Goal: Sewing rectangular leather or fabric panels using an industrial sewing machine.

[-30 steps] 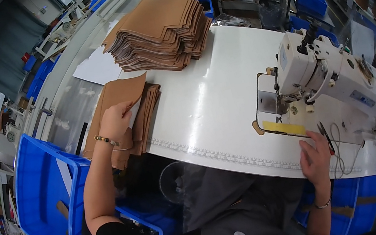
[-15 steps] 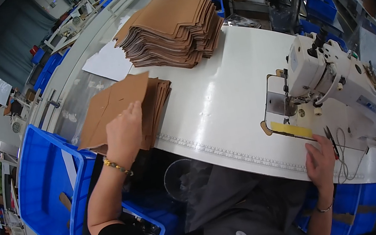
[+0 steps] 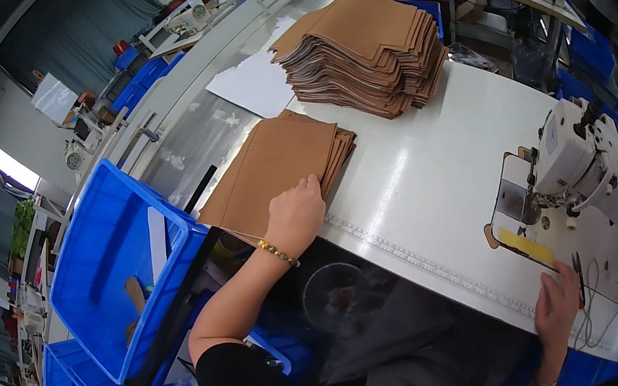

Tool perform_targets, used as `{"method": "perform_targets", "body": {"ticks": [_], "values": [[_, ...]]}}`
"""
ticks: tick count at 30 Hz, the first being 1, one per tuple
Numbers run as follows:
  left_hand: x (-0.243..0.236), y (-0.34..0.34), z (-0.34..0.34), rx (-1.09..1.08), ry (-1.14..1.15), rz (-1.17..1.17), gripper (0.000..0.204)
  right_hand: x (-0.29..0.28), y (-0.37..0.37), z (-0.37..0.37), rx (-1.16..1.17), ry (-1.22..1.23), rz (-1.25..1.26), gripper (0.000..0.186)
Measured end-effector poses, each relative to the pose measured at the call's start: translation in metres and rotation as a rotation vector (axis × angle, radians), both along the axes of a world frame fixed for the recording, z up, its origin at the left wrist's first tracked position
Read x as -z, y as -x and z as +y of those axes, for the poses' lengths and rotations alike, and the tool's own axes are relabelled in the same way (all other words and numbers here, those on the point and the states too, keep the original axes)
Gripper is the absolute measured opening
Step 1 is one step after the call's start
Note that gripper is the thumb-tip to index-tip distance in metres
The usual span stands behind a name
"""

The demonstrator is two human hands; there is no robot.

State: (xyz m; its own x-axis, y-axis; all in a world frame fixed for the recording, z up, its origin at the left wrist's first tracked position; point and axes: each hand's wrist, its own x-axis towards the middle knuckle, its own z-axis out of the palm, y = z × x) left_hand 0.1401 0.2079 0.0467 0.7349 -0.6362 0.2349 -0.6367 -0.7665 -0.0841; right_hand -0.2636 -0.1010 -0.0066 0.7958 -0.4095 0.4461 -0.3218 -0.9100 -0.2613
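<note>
My left hand (image 3: 297,213) wears a beaded bracelet. Its fingers are curled closed at the near edge of the top sheet on a low stack of brown cut panels (image 3: 272,162); the thumb is hidden. On the right, my right hand (image 3: 557,303) rests on the white table's front part with its fingers loosely extended, holding nothing. Beside those fingertips are a yellow strip (image 3: 526,246) on the machine bed and a pair of thread snips (image 3: 579,281). The white sewing machine (image 3: 591,164) stands just beyond that hand.
A taller stack of brown panels (image 3: 362,43) sits farther back, beside white paper (image 3: 251,85). Blue bins (image 3: 106,265) stand left of the table (image 3: 421,183), whose front edge carries a ruler strip. A thin cord (image 3: 595,301) lies right of the snips.
The panel that my left hand held raised now lies flat on the low stack. The view has shifted, so the table appears farther right. My right hand stays beside the yellow strip.
</note>
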Motion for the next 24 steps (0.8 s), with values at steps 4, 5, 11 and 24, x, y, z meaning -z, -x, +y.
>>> {"method": "perform_targets", "body": {"ticks": [4,5,11,24], "values": [[-0.008,-0.001,0.004,-0.013,0.021,0.097,0.022,0.003,-0.001,0.0,-0.018,0.01,0.005,0.032],[-0.008,-0.002,0.005,-0.014,0.013,0.115,0.025,0.004,-0.001,0.0,-0.017,0.006,0.005,0.031],[-0.063,-0.034,0.032,0.02,0.26,0.02,0.029,0.005,-0.001,-0.003,-0.018,0.002,0.004,0.031],[0.016,0.041,0.032,0.105,-0.151,-0.331,0.03,0.003,-0.002,-0.002,-0.039,-0.034,-0.007,0.032]]}}
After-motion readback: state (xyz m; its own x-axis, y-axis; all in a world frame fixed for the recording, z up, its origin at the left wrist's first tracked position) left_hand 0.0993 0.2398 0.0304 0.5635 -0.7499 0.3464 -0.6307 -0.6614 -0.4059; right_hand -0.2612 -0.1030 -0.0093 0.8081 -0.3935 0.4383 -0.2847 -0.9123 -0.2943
